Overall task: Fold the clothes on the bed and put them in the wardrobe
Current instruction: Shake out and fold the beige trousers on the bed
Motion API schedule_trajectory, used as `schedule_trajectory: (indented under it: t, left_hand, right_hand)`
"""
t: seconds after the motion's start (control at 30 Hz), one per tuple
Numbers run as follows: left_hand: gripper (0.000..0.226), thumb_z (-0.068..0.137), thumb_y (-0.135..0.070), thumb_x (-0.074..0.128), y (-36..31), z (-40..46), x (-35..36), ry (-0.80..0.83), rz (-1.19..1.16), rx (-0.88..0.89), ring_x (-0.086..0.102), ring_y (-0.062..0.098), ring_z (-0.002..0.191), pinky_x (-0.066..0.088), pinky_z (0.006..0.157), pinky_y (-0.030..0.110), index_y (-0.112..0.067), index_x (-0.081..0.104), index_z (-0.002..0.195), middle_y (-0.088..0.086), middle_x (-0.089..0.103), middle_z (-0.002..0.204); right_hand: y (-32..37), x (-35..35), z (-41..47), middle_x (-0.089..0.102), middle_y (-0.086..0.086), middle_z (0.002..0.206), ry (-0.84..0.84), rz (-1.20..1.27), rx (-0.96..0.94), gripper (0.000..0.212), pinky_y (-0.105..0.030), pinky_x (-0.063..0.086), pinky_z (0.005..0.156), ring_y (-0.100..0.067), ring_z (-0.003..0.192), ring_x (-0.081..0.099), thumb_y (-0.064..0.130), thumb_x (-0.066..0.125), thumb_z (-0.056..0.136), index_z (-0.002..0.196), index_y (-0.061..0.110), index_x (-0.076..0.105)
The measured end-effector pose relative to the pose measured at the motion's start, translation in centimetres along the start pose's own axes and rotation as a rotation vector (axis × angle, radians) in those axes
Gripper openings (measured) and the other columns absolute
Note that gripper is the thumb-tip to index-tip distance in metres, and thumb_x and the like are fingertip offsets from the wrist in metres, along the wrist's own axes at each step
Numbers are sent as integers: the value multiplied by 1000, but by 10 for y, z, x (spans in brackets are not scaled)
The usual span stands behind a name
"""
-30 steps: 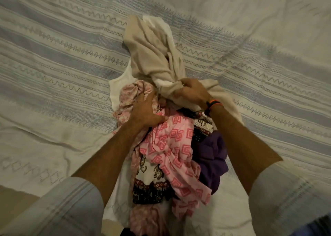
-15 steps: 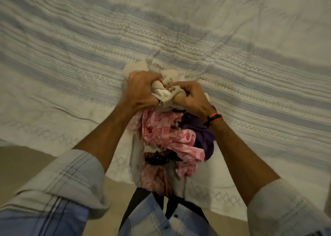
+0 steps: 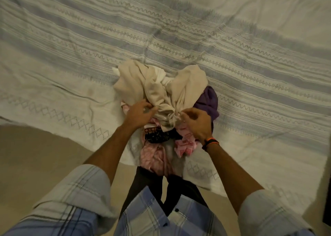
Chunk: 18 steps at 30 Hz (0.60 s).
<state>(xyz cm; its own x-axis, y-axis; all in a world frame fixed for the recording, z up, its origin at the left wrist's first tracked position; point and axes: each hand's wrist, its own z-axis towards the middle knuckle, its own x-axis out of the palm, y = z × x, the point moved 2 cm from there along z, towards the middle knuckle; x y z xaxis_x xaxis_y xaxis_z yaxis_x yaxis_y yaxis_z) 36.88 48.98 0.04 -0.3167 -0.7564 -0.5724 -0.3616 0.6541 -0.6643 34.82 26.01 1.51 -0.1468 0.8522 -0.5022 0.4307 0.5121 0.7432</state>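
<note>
Covering the bed: a pale bedspread (image 3: 232,38) with grey-blue bands and rows of zigzag and diamond stitching fills the upper two thirds of the frame; it is creased, and its edge runs from the left middle down toward the lower right.
Floor: a plain beige floor (image 3: 35,164) shows at lower left, below the bedspread's edge.
Lower right corner: a small dark shape sits at the frame's edge; what it is cannot be told.
Clothes pile: the clothes pile (image 3: 166,110) lies in a heap at the centre of the frame, on the bedspread close to its near edge, with its lower part hanging over that edge.
Top of pile: a crumpled cream garment (image 3: 161,87) lies uppermost, bunched and twisted toward the person.
Right of pile: a purple garment (image 3: 208,101) shows beside and partly under the cream one.
Lower pile: a pink patterned cloth (image 3: 184,146), a dark cloth with a patterned border (image 3: 157,137) and a paler pink piece (image 3: 152,158) are jumbled together, unfolded.
Left hand: the left hand (image 3: 139,112) rests on the pile's left side, fingers loosely curled at the cream garment; blur hides whether it grips.
Right hand: the right hand (image 3: 196,123) pinches the twisted end of the cream garment; an orange and black wristband (image 3: 210,142) sits on its wrist.
Person: rolled plaid sleeves and a plaid shirt front fill the bottom of the frame.
</note>
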Motion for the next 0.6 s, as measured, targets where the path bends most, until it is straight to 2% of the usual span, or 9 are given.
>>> schedule_trajectory:
  t: [0.07,0.13,0.2,0.27,0.3,0.37,0.4,0.47,0.6]
  left_hand:
    - [41,87,-51,65,2,8,-3,-142,-114,-168,66,17,86,49,77,29,-11,74,89,1,72,89]
    - [50,78,-55,74,7,20,-1,-315,-203,-356,65,21,95,50,84,33,-10,68,98,5,70,99]
    - [89,60,-61,83,10,29,7,-456,-209,-602,54,30,117,46,93,38,-6,49,122,13,55,126]
    - [126,43,-68,86,20,43,17,-446,-209,-794,40,35,127,41,100,43,-4,30,136,17,36,139]
    - [142,33,-74,84,29,49,23,-402,-270,-851,38,35,127,41,103,46,-6,22,140,14,32,141]
    - [157,17,-76,84,52,60,34,-304,-609,-869,45,30,123,48,96,53,-27,11,146,5,35,144]
    - [151,19,-72,89,66,64,42,-218,-794,-850,53,27,118,53,88,56,-36,15,146,2,41,144]
    - [130,31,-62,95,96,71,60,-46,-981,-797,65,27,110,57,78,56,-34,36,143,3,57,137]
    - [80,57,-51,90,58,59,58,22,-1117,-655,71,25,101,58,85,46,-19,62,125,5,72,115]
  right_hand:
    - [-20,-2,8,69,2,98,-252,61,126,31,-29,53,86,-7,89,64,35,79,80,99,13,69]
    - [-46,0,22,59,-8,124,-302,98,324,79,-37,48,98,-23,112,57,56,84,65,123,10,57]
    - [-72,6,35,46,-10,144,-213,180,503,129,-46,43,108,-29,127,48,76,82,42,144,13,38]
    - [-91,13,46,42,-5,150,-124,320,550,151,-47,41,110,-27,131,47,82,82,27,152,20,25]
    - [-96,18,49,42,-2,150,-87,400,546,151,-48,42,109,-25,131,49,78,85,27,153,23,24]
    - [-99,29,58,52,1,143,-21,526,487,133,-48,47,105,-22,125,56,64,93,37,150,23,34]
    - [-99,33,62,58,1,137,-2,556,449,120,-48,49,102,-22,120,60,55,94,44,146,22,41]
    - [-93,39,68,64,1,130,13,630,426,106,-49,51,99,-22,116,64,44,94,51,143,21,45]
    - [-82,52,70,65,-3,128,61,744,350,68,-49,50,101,-25,117,62,26,83,74,135,17,53]
